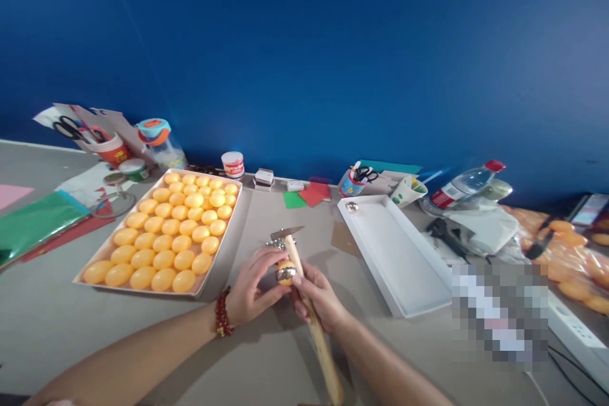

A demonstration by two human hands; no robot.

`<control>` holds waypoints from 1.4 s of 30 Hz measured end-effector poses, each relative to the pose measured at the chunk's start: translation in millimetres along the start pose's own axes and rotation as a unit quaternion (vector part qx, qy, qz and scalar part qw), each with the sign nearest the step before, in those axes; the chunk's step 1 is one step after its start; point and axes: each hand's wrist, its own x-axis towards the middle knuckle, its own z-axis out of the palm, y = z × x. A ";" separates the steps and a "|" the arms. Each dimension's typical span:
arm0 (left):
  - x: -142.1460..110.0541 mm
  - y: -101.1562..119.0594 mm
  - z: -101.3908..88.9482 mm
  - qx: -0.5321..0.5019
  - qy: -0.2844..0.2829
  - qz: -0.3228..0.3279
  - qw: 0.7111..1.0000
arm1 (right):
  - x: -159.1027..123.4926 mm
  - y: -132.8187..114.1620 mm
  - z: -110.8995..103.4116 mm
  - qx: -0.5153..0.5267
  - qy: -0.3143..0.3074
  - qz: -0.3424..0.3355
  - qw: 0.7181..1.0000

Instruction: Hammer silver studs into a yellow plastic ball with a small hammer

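Observation:
In front of me my left hand point(259, 285), a dark red bead bracelet at its wrist, pinches an orange ball point(286, 273) that has a shiny silver band with a jagged edge around its middle. My right hand point(320, 297) grips the wooden handle of a hammer point(318, 336), and its thumb tip reaches the ball's side. The hammer's metal head points away from me, just beyond the ball. Partly hidden behind that head are some small silver pieces point(276, 243) on the table. To the left, a shallow box point(202, 287) holds rows of orange balls.
A long white tray point(404, 266) on the right has a silver piece point(351, 207) at its far end. Along the blue wall stand a cup with scissors point(352, 184), a round tub point(233, 165), a drink bottle point(464, 187) and a water jug point(162, 143). A power strip point(578, 323) lies right.

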 end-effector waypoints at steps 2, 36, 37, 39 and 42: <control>1.0 -0.2 0.1 -0.001 -0.007 0.006 1.000 | -1.2 -0.8 2.0 -0.014 0.012 -0.005 1.000; 10.7 -11.0 -8.0 -0.202 0.127 -0.189 0.953 | -21.5 -34.3 -5.2 -0.606 0.063 -0.217 0.762; 10.7 -10.9 -8.0 -0.200 0.127 -0.188 0.953 | -21.3 -34.1 -5.6 -0.607 0.062 -0.218 0.761; 10.7 -11.2 -7.9 -0.196 0.129 -0.192 0.953 | -20.8 -33.3 -6.6 -0.606 0.059 -0.219 0.762; 10.6 -12.3 -7.5 -0.192 0.136 -0.203 0.950 | -20.0 -32.0 -8.2 -0.599 0.062 -0.214 0.769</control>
